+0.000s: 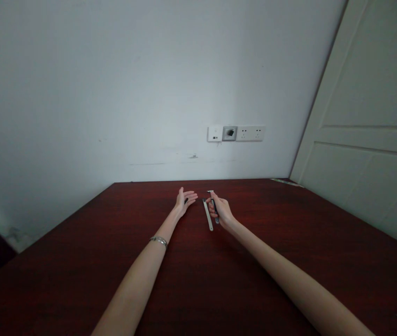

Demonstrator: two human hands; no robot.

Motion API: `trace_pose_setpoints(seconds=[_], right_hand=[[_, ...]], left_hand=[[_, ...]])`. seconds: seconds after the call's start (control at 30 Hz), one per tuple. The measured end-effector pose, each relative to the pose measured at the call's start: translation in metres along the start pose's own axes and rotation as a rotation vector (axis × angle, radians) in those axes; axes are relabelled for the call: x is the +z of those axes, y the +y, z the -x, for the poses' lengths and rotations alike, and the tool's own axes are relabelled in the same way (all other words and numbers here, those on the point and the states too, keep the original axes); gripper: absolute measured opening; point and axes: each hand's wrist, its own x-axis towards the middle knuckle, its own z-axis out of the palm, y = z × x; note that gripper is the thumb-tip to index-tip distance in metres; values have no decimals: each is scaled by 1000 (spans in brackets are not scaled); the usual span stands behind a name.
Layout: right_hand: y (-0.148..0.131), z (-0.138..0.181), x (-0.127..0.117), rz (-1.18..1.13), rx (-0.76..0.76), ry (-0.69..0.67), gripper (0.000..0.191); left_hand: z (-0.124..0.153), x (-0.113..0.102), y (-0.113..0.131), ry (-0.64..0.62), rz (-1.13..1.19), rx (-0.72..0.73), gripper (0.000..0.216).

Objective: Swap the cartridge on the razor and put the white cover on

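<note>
My right hand [221, 211] is closed around a slim tool [214, 205] with a dark and grey handle; a small, pale metal-looking head sticks out past the fingers. Its exact kind is too small to make out. Just left of that hand, a narrow light-grey strip-like tool [208, 216] lies on the dark red table [184, 275], with a dark far end and what looks like a hole at the near end. My left hand [183, 201] is open, palm turned inward and fingers stretched toward the right hand. It holds nothing, and a silver bracelet [159, 240] circles that forearm.
A white wall [149, 93] stands behind the table, with a row of sockets [250, 133] and a grey wall plate [229, 133]. At the right is a pale panelled door [369, 130]. A thin light strip [287, 182] lies at the table's far right edge.
</note>
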Motion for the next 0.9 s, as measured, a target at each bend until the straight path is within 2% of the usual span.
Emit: trace_pose_setpoints(seconds=[0.4,0.7,0.9], right_hand=[[1,2,0,34,-9,-6,45],[1,0,-1,45,-19,-13,46],[-2,-2,0,9,-50,-25,40]], left_hand=[[-4,2,-5,38,-209,52,57],[-1,3,-3,50,-141,30,55],[4,6,15,74,-193,39,35]])
